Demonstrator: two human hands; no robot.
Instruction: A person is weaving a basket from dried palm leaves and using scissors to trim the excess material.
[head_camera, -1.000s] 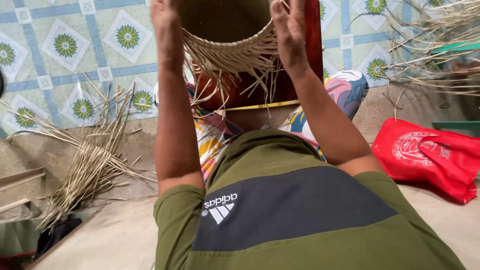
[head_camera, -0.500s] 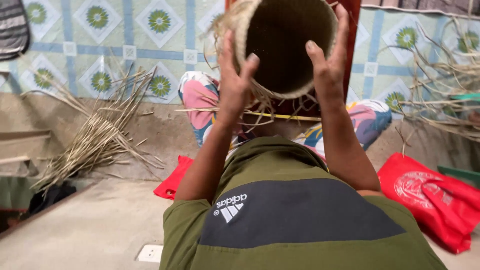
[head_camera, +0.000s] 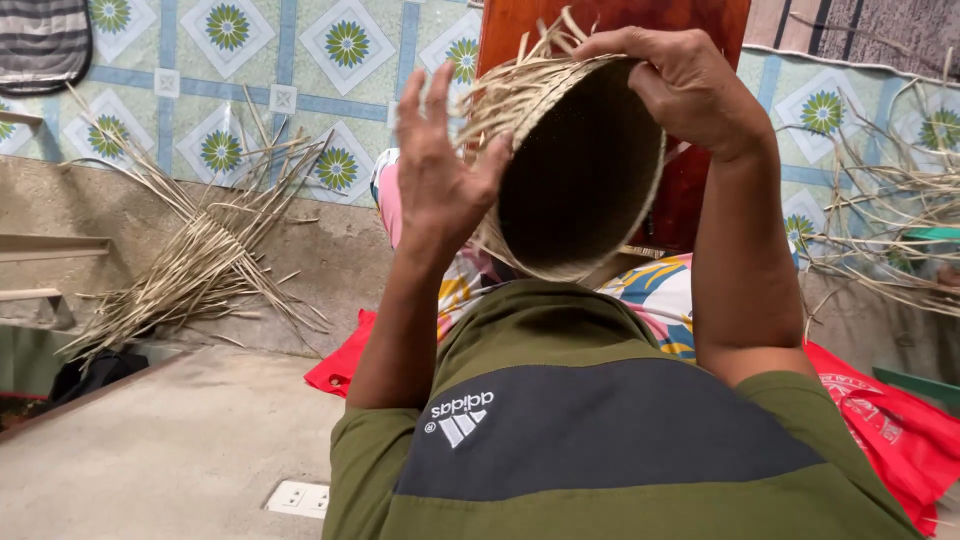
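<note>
Tiled wall (head_camera: 300, 90) with green flower squares runs behind everything, and against it I hold the half-woven basket (head_camera: 575, 170) up in front of my face, well above the floor. Half a second ago its round mouth faced me almost squarely and both palms pressed its sides; now it has tipped and turned, so the dark opening looks down and to my left and the loose strands (head_camera: 520, 75) of the unfinished edge stick up and leftward. My right hand (head_camera: 690, 90) has moved onto the top, its fingers curled over the rim and gripping it. My left hand (head_camera: 435, 180) has loosened: the fingers are spread open and only the thumb and heel of the palm touch the near edge. Judging by this, I am turning the basket round in my hands to look it over, not weaving. Just behind it stands a red-brown wooden panel (head_camera: 610, 25), so there is little room forward; the strands nearly brush it. Below lies patterned cloth (head_camera: 650, 295), then my green shirt (head_camera: 590, 440). Leftward the space is open over the concrete floor (head_camera: 170, 440) as far as the bundle of straw (head_camera: 200, 260) leaning on the wall. To my right a red bag (head_camera: 880, 430) and more tangled straw (head_camera: 890, 230) crowd the edge.
</note>
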